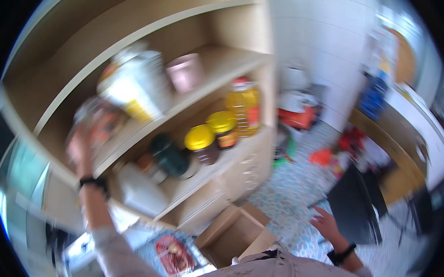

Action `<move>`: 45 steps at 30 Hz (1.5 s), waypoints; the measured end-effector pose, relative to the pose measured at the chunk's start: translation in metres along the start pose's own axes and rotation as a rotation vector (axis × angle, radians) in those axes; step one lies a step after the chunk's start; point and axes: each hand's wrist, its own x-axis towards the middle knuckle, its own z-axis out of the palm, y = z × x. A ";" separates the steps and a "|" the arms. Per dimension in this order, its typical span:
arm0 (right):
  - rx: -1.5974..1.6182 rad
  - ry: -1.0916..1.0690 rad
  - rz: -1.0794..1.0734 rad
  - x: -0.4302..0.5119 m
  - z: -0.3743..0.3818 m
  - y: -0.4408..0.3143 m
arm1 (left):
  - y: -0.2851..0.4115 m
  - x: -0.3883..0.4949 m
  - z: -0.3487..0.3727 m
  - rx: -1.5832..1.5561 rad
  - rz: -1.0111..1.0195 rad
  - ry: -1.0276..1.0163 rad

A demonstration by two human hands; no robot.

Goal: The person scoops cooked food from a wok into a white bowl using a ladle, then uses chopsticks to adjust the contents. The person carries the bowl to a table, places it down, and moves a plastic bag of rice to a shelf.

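Observation:
On the upper shelf at the left, my left hand [79,142] grips the edge of a clear plastic bag [108,121] with orange-red contents; motion blur hides the exact fingers. A white and yellow package [138,89] stands right beside that bag. Farther along the same shelf is a pink metallic canister [186,72]. My right hand [326,223] hangs low at the right with fingers apart and nothing in it, nearest to a dark chair [356,205].
The shelf below holds a bottle of yellow oil [242,105], jars with yellow lids [200,137], a dark green container [170,156] and a white container [140,188]. An open cardboard box [236,233] and a red tray [174,254] sit low before me. Red bags [352,139] lie beyond the chair.

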 end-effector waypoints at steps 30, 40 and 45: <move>0.656 -0.861 -0.081 0.106 0.202 -0.243 | 0.002 0.009 -0.107 -0.587 0.002 -0.573; 0.569 -0.541 0.051 0.067 0.134 -0.154 | -0.045 0.019 -0.109 -0.839 -0.254 -0.324; 0.474 -0.349 -0.016 0.016 0.079 -0.102 | -0.031 -0.006 -0.119 -0.878 -0.218 -0.224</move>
